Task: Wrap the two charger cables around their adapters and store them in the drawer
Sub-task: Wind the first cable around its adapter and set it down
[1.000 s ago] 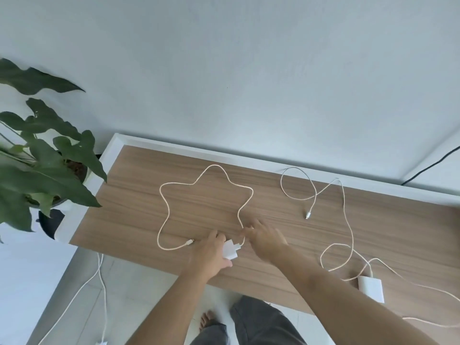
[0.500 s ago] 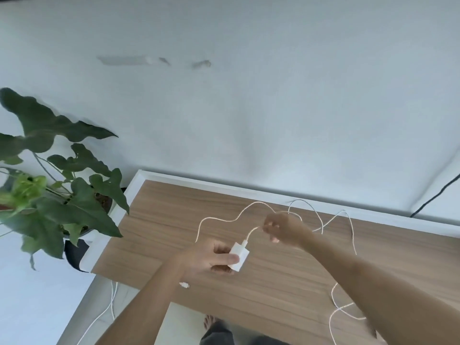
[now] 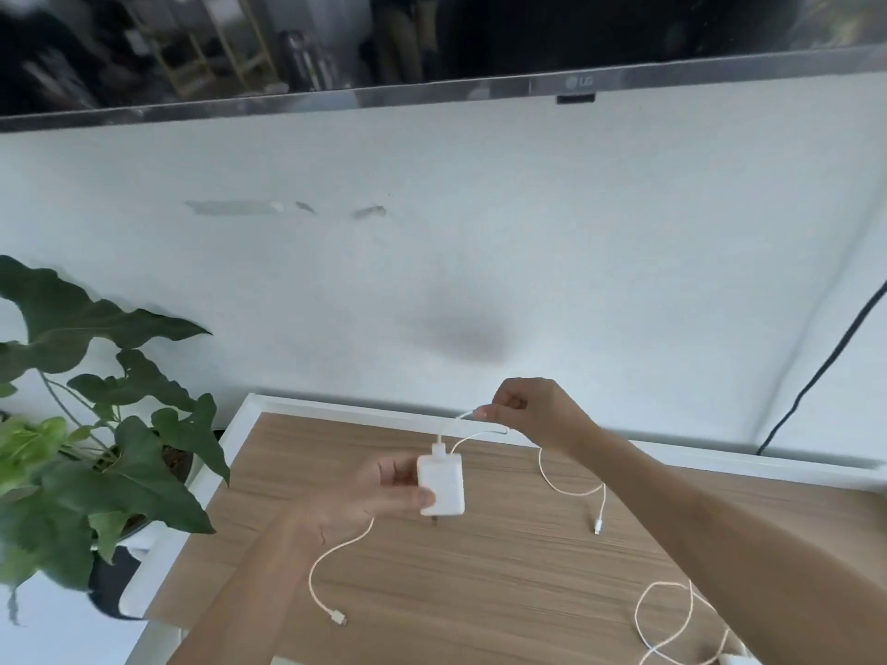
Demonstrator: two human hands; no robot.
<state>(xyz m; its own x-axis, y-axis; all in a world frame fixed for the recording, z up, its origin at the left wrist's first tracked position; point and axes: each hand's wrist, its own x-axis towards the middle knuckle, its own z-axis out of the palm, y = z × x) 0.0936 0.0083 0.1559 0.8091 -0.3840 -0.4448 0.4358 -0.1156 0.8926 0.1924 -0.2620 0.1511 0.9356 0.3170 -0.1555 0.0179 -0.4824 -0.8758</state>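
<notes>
white adapter (image 3: 440, 484) sits in your left grip (image 3: 379, 491); right grip (image 3: 523, 410) pinches its cable (image 3: 473, 436) above; slack could snag.

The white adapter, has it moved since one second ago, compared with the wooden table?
Yes. The white adapter, which lay on the wooden table, is now lifted above it, held by the left hand.

adapter (image 3: 441, 484) above table (image 3: 480, 592) | plant (image 3: 96, 453) left of table | second cable (image 3: 667, 621) on table, right
</notes>
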